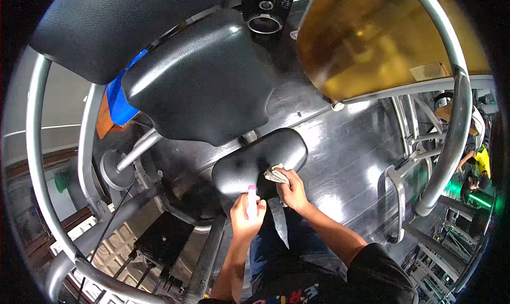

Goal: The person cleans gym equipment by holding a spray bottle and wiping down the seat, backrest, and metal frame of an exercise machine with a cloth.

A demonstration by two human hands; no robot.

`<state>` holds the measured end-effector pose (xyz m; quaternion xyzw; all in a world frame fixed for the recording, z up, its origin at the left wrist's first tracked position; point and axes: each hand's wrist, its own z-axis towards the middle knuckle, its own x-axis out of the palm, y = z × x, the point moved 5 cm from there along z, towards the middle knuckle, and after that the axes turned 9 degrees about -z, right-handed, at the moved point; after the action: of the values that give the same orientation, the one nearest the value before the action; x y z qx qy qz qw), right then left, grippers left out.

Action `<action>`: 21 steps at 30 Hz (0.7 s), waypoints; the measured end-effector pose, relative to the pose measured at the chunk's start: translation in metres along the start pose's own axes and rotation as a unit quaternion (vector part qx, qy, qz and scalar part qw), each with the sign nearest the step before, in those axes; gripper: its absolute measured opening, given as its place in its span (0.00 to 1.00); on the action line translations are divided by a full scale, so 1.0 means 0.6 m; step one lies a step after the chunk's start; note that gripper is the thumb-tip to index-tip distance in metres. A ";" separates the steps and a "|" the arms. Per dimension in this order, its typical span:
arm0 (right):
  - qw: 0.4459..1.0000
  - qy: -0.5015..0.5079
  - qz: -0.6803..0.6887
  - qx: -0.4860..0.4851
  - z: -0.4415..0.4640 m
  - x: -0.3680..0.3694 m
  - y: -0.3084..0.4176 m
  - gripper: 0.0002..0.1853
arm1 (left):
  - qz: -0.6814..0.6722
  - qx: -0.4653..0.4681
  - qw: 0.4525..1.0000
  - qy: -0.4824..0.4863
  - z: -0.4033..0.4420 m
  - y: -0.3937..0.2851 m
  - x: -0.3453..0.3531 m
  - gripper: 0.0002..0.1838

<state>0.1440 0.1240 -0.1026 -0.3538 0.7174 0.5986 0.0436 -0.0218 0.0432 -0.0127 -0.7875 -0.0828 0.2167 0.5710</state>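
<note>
Head view, looking down: the left hand (246,220) is gripping a slim white and pink tube (251,204), fingers closed around it and the pink end pointing away from the person. Just beside it, the right hand (291,190) is pinching a crumpled pale cloth (275,173), mostly closed, thumb against fingers. That cloth is showing over the near right part of a small black pad (239,168); whether it is pressing on the surface or sitting just above, I cannot tell. Beyond the pad, a larger black cushion (202,86) is filling the upper middle

As I am judging it, the cloth's bunching is posing the first risk: with so small a wad, bare fingertips could be scraping the pad, or a loose fold could be slipping out. The tube could be dropping to the shiny floor (342,150) if the left fingers are slackening, and if its pink end is a loose cap, it could be leaking. Because the dark frame bar (211,253) is running near the left forearm, a careless swing could be knocking against it
</note>
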 end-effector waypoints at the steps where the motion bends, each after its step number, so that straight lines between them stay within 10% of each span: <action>1: 0.999 -0.030 0.011 -0.007 0.001 0.001 -0.004 0.18 | 0.016 0.024 1.000 -0.007 0.000 -0.004 0.001 0.10; 13: 0.965 -0.036 0.212 0.151 0.063 0.063 -0.115 0.14 | 0.007 0.035 0.999 -0.033 -0.005 -0.015 0.000 0.09; 18: 0.746 -0.060 0.576 0.329 0.152 0.100 -0.092 0.16 | 0.019 0.039 0.998 -0.038 -0.013 -0.010 -0.008 0.09; 21: 0.769 -0.116 0.554 0.297 0.208 0.125 -0.054 0.15 | -0.010 0.015 0.999 -0.035 -0.020 -0.003 -0.015 0.09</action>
<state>0.0613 0.2000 -0.2010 0.2083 0.9203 0.3125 -0.1098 -0.0245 0.0298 -0.0059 -0.7698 -0.1071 0.2400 0.5817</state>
